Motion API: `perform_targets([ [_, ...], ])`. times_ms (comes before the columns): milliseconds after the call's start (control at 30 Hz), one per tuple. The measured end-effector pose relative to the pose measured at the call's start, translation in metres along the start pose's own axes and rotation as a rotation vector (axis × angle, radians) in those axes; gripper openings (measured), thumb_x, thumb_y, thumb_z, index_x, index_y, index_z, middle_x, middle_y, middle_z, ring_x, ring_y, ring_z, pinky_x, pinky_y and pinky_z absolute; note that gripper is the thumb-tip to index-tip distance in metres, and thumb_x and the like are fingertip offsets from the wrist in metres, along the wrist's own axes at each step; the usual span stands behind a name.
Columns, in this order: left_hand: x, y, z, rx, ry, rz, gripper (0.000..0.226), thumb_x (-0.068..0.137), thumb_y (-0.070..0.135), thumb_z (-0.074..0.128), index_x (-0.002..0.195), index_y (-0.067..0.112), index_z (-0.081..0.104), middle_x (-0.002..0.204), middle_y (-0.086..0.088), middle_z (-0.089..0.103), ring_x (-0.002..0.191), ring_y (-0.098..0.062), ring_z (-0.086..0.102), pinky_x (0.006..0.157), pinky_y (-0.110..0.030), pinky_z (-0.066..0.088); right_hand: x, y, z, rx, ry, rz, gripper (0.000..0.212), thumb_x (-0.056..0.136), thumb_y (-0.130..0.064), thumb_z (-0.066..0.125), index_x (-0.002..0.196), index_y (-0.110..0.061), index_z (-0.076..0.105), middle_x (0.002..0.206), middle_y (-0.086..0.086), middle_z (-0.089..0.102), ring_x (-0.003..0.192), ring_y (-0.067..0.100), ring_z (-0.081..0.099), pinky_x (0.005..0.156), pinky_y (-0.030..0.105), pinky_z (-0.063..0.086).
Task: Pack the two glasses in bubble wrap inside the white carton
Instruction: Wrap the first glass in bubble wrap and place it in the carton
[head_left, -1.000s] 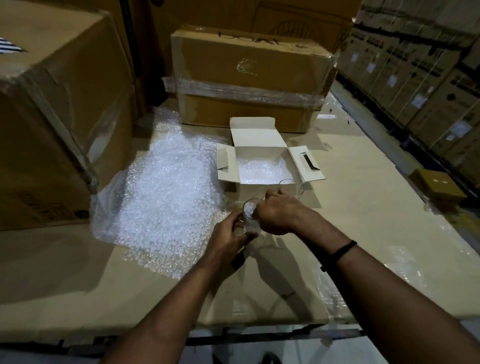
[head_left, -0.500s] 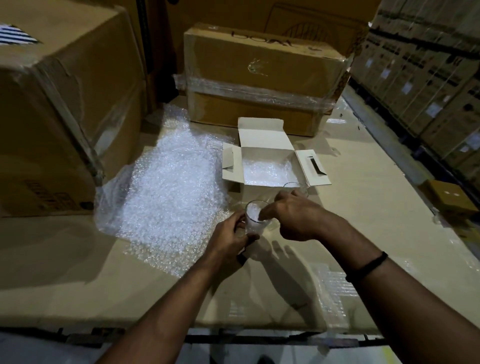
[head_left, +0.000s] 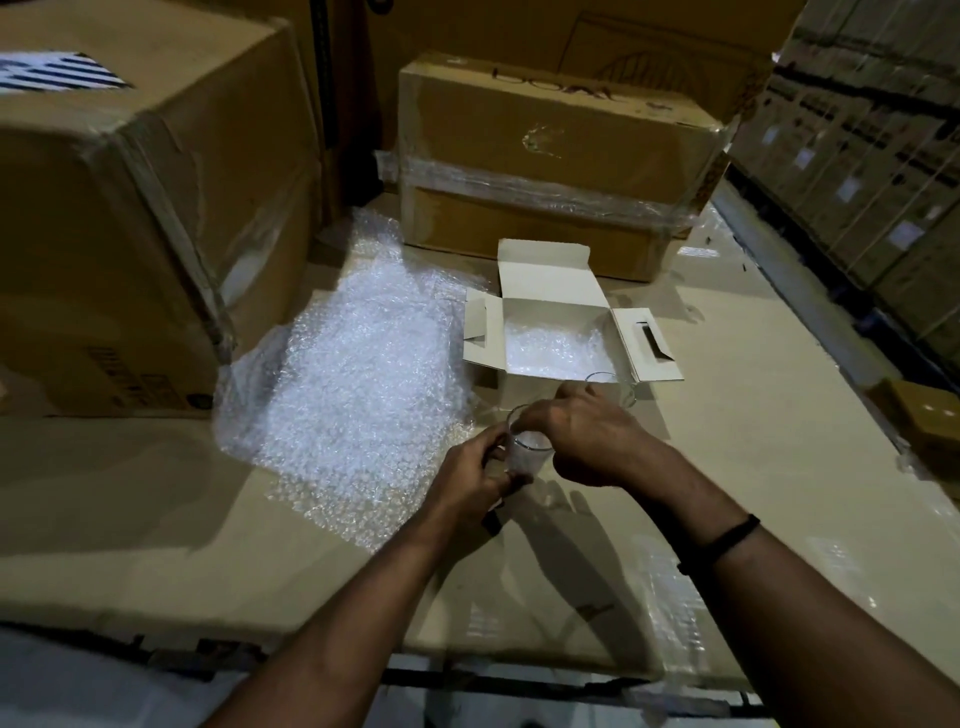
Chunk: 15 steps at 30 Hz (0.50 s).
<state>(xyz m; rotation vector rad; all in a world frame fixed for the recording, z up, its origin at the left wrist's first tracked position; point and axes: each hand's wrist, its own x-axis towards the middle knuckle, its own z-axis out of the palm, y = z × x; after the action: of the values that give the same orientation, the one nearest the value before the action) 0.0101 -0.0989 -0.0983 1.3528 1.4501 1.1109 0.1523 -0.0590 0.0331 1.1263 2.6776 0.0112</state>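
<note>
Grips the near glass in the left hand, fingers curled round its side, over the middle of the cardboard surface, a little toward the front edge. Has the right hand at the same glass from the other side, fingertips bent over the rim; cannot tell whether pinching it or only touching. Both hands close together, with that glass between them. Inside the glass, something white and crinkled, seemingly bubble wrap. On the right wrist, a black wristband. Just behind the right hand's knuckles, upright and partly hidden by them: the far glass, clear, just beside the front wall of the white carton. Carton open, flaps spread left, right and back, with a bubble wrap lining on its floor. Left of carton and hands, spread toward the left edge of the surface: a large bubble wrap sheet. Counted: two hands, two glasses, one white carton, two plain pieces of bubble wrap. Farther out, at the back edge, a film-wrapped brown box; at the left edge, a bigger brown box; beyond the right edge, lower down, a small brown box and a wall of stacked cartons.
</note>
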Motion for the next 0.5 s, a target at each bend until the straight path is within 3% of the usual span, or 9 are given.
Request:
perform_targets([
  [167,-0.001,-0.001,0.001,0.073,0.010,0.008,0.059,0.070,0.029,0.082,0.125,0.024,0.061,0.107,0.010,0.070,0.099,-0.005,0.066,0.084,-0.029,0.055,0.007,-0.001,0.008,-0.037,-0.108,0.041,0.063,0.085,-0.009,0.048,0.140,-0.039,0.043,0.140,-0.011,0.052,0.120,0.022,0.038,0.097,0.039,0.029],
  [233,-0.004,0.004,0.001,0.069,0.036,-0.016,0.051,0.073,0.020,0.083,0.119,0.024,0.061,0.099,0.017,0.068,0.094,-0.001,0.065,0.077,-0.018,0.053,0.003,0.001,0.014,0.012,-0.024,0.033,0.067,0.079,-0.006,0.051,0.139,-0.036,0.047,0.140,-0.010,0.052,0.121,0.022,0.040,0.096,0.039,0.030],
  [300,-0.007,0.009,0.002,0.059,0.118,-0.016,0.046,0.074,0.013,0.081,0.112,0.029,0.061,0.091,0.022,0.066,0.086,0.005,0.064,0.070,-0.010,0.049,-0.007,0.003,0.022,0.090,0.195,0.024,0.072,0.070,0.001,0.050,0.135,-0.031,0.053,0.141,-0.009,0.052,0.122,0.023,0.043,0.096,0.038,0.033],
  [400,-0.005,0.016,0.008,-0.041,0.239,-0.073,0.044,0.073,0.012,0.080,0.111,0.028,0.064,0.094,0.014,0.071,0.088,-0.003,0.068,0.071,-0.019,0.056,-0.022,0.006,0.042,0.341,0.508,0.085,0.069,0.059,0.001,0.045,0.123,-0.019,0.063,0.130,0.000,0.060,0.118,0.024,0.051,0.098,0.037,0.041],
  [500,0.005,0.016,0.007,0.075,0.312,-0.079,0.047,0.069,0.024,0.084,0.112,0.025,0.065,0.097,0.009,0.074,0.086,-0.005,0.069,0.076,-0.031,0.058,-0.029,0.004,0.075,0.602,0.562,0.204,0.057,0.063,-0.006,0.046,0.116,-0.011,0.065,0.119,0.006,0.062,0.106,0.023,0.058,0.092,0.029,0.044],
])
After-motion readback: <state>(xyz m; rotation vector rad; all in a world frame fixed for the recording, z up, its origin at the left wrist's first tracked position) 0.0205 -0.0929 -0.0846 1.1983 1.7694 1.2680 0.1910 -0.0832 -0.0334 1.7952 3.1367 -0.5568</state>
